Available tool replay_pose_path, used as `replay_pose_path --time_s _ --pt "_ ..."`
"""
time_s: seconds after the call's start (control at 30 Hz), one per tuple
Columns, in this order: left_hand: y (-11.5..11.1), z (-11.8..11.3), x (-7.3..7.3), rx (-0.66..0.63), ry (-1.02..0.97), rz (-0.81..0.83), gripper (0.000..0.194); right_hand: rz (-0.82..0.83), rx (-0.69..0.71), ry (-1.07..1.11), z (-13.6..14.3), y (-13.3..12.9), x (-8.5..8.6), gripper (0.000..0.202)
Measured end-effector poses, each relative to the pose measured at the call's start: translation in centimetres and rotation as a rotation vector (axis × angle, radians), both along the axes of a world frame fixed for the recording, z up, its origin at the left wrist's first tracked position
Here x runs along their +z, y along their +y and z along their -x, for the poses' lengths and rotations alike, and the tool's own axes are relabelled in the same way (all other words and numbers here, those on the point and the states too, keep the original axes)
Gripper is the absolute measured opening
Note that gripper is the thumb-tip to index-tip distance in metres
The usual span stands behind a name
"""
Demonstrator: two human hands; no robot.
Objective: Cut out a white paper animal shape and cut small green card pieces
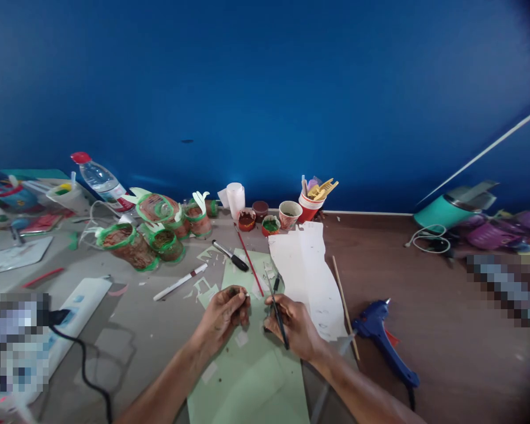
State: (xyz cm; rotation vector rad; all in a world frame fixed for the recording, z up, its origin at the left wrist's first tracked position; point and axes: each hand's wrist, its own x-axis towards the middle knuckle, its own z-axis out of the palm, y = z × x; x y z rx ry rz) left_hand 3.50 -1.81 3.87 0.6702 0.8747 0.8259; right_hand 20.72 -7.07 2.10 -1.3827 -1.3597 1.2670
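Observation:
My left hand (227,312) is closed above a green sheet (251,377), its thumb and finger pinching a tiny pale piece (247,294). To its right, my right hand (290,324) holds a slim dark tool (279,315) like a pen or craft knife, tilted with its thin tip pointing up and away. Small paper scraps (241,338) lie on the sheet around both hands. Beyond them are a red brush (249,259) and a black marker (238,262). White paper (313,277) with torn edges lies right of the sheet.
Brown and green pots (130,244) stand at the left, near a bottle (101,179). Paint cups (271,225) and a red cup of tools (311,206) line the blue wall. A blue glue gun (386,341) and wooden stick (345,306) lie at the right; a power strip (77,312) lies left.

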Motion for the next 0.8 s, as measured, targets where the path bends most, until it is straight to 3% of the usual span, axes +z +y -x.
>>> replay_pose_path --time_s 0.2,0.8 --pt "0.06 0.06 -0.08 -0.027 -0.018 0.038 0.034 0.01 -0.016 0.129 -0.05 0.09 0.43 0.03" --pt "0.1 0.09 -0.6 -0.042 -0.029 0.07 0.033 -0.029 -0.008 0.13 -0.2 0.21 0.35 0.031"
